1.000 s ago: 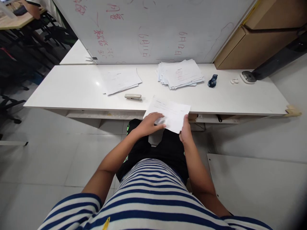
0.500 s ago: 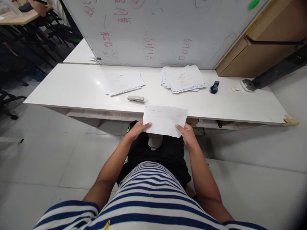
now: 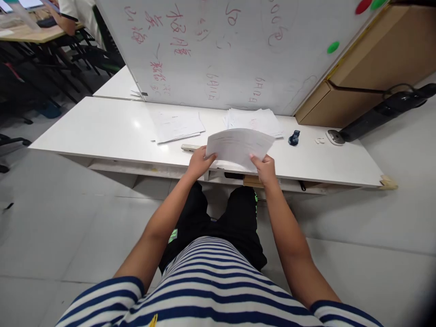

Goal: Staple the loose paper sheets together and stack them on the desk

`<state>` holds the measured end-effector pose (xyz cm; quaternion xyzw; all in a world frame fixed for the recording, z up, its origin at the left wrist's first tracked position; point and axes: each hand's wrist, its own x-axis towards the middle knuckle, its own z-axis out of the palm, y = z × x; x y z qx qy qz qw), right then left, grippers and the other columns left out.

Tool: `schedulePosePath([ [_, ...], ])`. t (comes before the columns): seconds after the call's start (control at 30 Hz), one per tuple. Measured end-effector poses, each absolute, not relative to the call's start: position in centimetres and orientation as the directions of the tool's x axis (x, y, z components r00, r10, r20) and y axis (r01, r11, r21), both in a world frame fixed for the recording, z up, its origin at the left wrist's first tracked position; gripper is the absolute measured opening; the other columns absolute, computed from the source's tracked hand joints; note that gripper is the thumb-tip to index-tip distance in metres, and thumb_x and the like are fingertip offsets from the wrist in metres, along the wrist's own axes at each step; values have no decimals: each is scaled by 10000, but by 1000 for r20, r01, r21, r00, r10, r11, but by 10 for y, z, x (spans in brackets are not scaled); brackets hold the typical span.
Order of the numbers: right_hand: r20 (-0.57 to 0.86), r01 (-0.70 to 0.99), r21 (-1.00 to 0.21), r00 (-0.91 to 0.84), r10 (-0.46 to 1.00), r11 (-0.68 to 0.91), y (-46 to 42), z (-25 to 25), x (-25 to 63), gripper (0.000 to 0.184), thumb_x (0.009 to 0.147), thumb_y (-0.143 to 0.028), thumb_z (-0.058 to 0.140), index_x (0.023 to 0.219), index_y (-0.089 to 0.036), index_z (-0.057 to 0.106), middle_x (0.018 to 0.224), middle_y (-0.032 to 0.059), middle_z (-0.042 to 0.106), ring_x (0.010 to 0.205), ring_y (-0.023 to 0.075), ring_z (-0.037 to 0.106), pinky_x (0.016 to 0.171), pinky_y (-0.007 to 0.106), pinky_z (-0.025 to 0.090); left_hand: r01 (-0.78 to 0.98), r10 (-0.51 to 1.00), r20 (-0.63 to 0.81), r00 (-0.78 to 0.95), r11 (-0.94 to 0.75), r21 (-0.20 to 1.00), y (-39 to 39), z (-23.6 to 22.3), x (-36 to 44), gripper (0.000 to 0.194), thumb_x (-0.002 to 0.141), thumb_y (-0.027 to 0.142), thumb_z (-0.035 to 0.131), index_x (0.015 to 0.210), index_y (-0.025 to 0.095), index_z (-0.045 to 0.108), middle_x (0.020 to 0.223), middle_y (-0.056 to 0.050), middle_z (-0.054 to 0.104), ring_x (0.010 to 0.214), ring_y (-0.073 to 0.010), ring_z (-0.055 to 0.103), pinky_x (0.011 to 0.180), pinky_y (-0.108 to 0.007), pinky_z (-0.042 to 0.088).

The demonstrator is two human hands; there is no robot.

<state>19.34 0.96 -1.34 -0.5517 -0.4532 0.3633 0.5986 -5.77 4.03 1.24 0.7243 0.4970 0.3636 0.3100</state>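
Observation:
I hold a thin set of white printed sheets [image 3: 236, 146] lifted above the front edge of the long white table [image 3: 102, 131]. My left hand [image 3: 199, 162] pinches the sheets' near left corner. Gripping the near right edge is my right hand [image 3: 264, 166]. The paper curves upward and hides part of a grey stapler [image 3: 189, 147] lying just behind it. A small stack of papers [image 3: 177, 125] lies further back on the left. Behind the held sheets, a bigger loose pile of papers [image 3: 255, 120] rests against the whiteboard.
A whiteboard [image 3: 221, 50] with red writing leans along the table's back. A dark blue clip-like object [image 3: 293, 137], small white bits [image 3: 319, 140] and a lamp base [image 3: 334, 136] sit to the right. Brown cardboard [image 3: 368, 77] stands behind. Another person sits at a desk [image 3: 30, 32] far left.
I have lifted the sheets off the table edge and raised them, with both hands now gripping their near edge. The view has tilted upward and shifted slightly.

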Motion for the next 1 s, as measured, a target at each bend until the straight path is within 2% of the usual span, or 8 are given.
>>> schedulePosePath([
  [0.13, 118, 172, -983, 308, 944, 66, 13, -16, 183, 427, 717, -468, 747, 960, -116, 748, 1006, 113, 756, 996, 284, 677, 897, 431, 502, 642, 896, 362, 259, -439, 628, 38, -1, -50, 275, 922, 330, 550, 1087, 171, 702, 1159, -106, 700, 1128, -283, 609, 996, -411, 473],
  [0.27, 194, 155, -977, 356, 914, 147, 12, -12, 178, 442, 749, -476, 709, 1003, -116, 739, 1035, 104, 751, 1023, 264, 667, 918, 397, 489, 617, 927, 350, 139, -357, 701, 35, -3, -49, 261, 926, 368, 547, 1064, 197, 689, 1113, -78, 717, 1077, -272, 635, 910, -373, 501],
  [0.4, 44, 184, -982, 366, 930, -26, 4, -19, 173, 448, 711, -477, 705, 946, -97, 739, 979, 119, 755, 974, 282, 673, 887, 411, 495, 584, 985, 153, 73, -167, 794, 30, -18, -48, 234, 917, 372, 551, 937, 193, 700, 965, -71, 740, 953, -276, 676, 791, -359, 519],
  [0.47, 33, 246, -967, 381, 924, -67, -3, -23, 170, 445, 736, -483, 673, 944, -95, 739, 969, 125, 756, 971, 290, 675, 879, 411, 495, 599, 980, 184, 70, -188, 778, 28, -23, -47, 241, 926, 376, 533, 929, 195, 693, 971, -76, 734, 959, -274, 669, 808, -367, 518],
  [0.6, 153, 403, -915, 364, 919, -8, -15, -31, 165, 454, 820, -493, 587, 988, -99, 738, 1011, 141, 750, 1014, 301, 673, 903, 408, 487, 685, 933, 342, 113, -322, 654, 29, -27, -47, 252, 942, 373, 505, 934, 189, 678, 1016, -99, 712, 1036, -287, 626, 897, -400, 499],
  [0.7, 185, 488, -873, 324, 928, 4, -22, -37, 161, 463, 855, -498, 539, 1018, -111, 735, 1051, 161, 742, 1053, 324, 667, 943, 439, 476, 725, 943, 308, 124, -298, 621, 30, -33, -48, 234, 937, 353, 511, 923, 189, 676, 997, -111, 713, 1029, -305, 632, 887, -417, 504],
  [0.87, 212, 540, -841, 372, 904, -24, -50, -36, 152, 446, 878, -502, 511, 992, -138, 741, 997, 158, 750, 997, 328, 688, 894, 434, 499, 658, 924, 362, 126, -351, 666, 17, -33, -55, 317, 951, 459, 490, 1073, 217, 654, 1107, -113, 698, 1076, -299, 631, 899, -426, 515],
  [1.0, 73, 338, -933, 517, 853, -126, -77, -33, 151, 443, 830, -524, 593, 944, -119, 733, 971, 150, 750, 943, 310, 694, 840, 407, 523, 664, 863, 505, 23, -391, 638, 26, -19, -65, 553, 958, 574, 435, 1343, 184, 503, 1333, -155, 594, 1269, -287, 529, 1074, -445, 418],
])
